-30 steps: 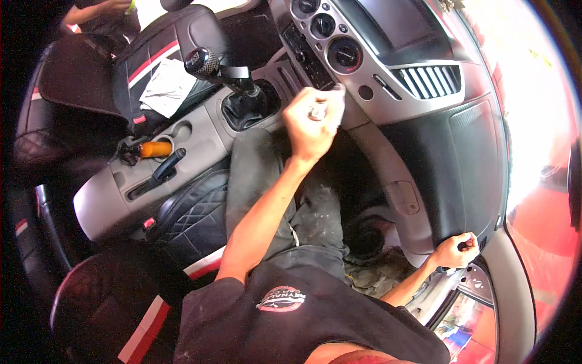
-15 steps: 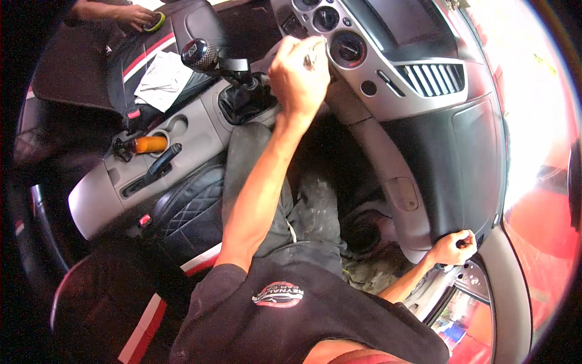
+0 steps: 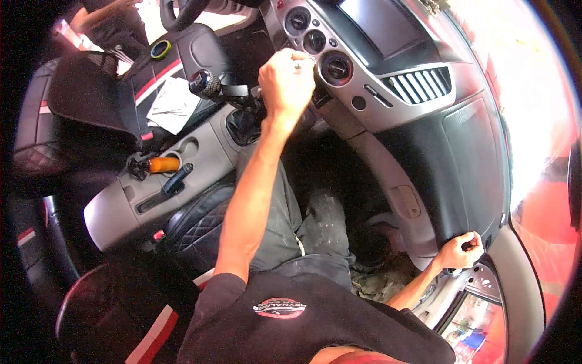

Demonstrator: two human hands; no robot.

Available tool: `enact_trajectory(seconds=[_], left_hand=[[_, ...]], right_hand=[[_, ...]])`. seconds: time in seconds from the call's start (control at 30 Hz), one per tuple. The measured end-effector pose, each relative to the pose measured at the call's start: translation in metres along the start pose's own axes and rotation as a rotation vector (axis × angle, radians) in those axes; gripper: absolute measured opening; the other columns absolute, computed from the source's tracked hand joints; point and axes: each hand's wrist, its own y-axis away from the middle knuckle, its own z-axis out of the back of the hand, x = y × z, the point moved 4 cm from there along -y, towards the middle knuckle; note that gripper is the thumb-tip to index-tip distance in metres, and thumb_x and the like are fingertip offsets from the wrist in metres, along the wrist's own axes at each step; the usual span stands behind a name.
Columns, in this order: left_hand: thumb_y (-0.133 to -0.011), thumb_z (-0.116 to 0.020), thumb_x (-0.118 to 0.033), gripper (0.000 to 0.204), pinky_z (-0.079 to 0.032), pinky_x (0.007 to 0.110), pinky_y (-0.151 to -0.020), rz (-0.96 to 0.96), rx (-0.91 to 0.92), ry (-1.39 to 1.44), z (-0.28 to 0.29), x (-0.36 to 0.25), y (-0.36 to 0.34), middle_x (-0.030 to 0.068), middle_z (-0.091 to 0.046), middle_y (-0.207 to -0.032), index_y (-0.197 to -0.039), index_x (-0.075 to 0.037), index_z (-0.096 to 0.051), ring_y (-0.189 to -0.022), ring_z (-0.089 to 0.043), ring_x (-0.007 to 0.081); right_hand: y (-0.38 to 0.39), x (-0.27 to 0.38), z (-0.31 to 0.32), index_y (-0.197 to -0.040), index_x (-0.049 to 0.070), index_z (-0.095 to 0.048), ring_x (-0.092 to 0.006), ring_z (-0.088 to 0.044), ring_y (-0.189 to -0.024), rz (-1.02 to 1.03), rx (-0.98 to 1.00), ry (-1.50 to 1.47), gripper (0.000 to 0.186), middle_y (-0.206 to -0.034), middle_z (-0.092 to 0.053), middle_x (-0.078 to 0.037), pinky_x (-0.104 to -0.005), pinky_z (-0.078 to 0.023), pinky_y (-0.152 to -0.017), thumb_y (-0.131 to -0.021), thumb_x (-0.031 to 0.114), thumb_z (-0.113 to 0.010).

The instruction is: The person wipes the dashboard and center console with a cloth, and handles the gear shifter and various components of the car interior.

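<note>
My left hand [image 3: 286, 82] is closed at the grey centre panel [image 3: 388, 109], its fingertips beside the round control knobs [image 3: 314, 41]. What it pinches, if anything, is hidden by the fingers. Below my left wrist stands the gear lever with a dark patterned knob [image 3: 205, 84]. At the right end of the black dashboard [image 3: 448, 176], my right hand [image 3: 462, 252] rests with fingers curled in a loose ring. I cannot make out what lies inside them. A dark band circles the right wrist.
An orange bottle [image 3: 163, 164] lies tilted in the console cup holder, beside the handbrake lever [image 3: 177, 178]. On the far seat lie a white cloth [image 3: 174, 106] and a round thing with a yellow-green rim [image 3: 160, 50]. Another person [image 3: 115, 27] is at the far door.
My left hand has moved along the panel toward the farther knobs. The other person's hand has come off the round yellow-green-rimmed thing. The view has shifted a little; my right hand stays at the dashboard's end.
</note>
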Motion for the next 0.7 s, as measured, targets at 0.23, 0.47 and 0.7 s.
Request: enact_trajectory(seconds=[0.23,0.47,0.7], left_hand=[[-0.08,-0.076,-0.008,0.013,-0.053,0.033,-0.065,-0.176,-0.043,0.009,0.0,-0.005,0.008,0.0145,-0.068,-0.078,-0.084,0.001,-0.067,-0.069,-0.068,0.0246],[-0.08,-0.076,-0.012,0.015,-0.051,0.028,-0.058,-0.118,-0.033,0.112,-0.003,0.008,-0.007,0.0093,-0.069,-0.068,-0.081,0.001,-0.069,-0.061,-0.063,0.0103],[-0.077,-0.074,-0.006,0.01,-0.053,0.036,-0.066,-0.205,-0.226,-0.007,0.005,0.022,-0.03,0.0158,-0.067,-0.079,-0.083,0.001,-0.071,-0.071,-0.069,0.0294]], right_hand=[[0.001,0.0,-0.001,-0.084,0.007,-0.068,-0.0231,-0.058,-0.069,-0.016,0.018,-0.047,0.006,-0.076,-0.061,-0.005,-0.0382,-0.046,-0.066,-0.083,0.012,-0.07],[0.0,0.002,-0.002,-0.085,0.006,-0.067,-0.0218,-0.056,-0.067,-0.008,-0.005,-0.057,0.005,-0.076,-0.059,-0.005,-0.0361,-0.044,-0.061,-0.084,0.01,-0.07],[0.003,0.001,0.001,-0.084,0.005,-0.066,-0.0213,-0.055,-0.066,-0.029,0.009,-0.071,0.006,-0.075,-0.059,-0.005,-0.0353,-0.043,-0.06,-0.082,0.008,-0.071]])
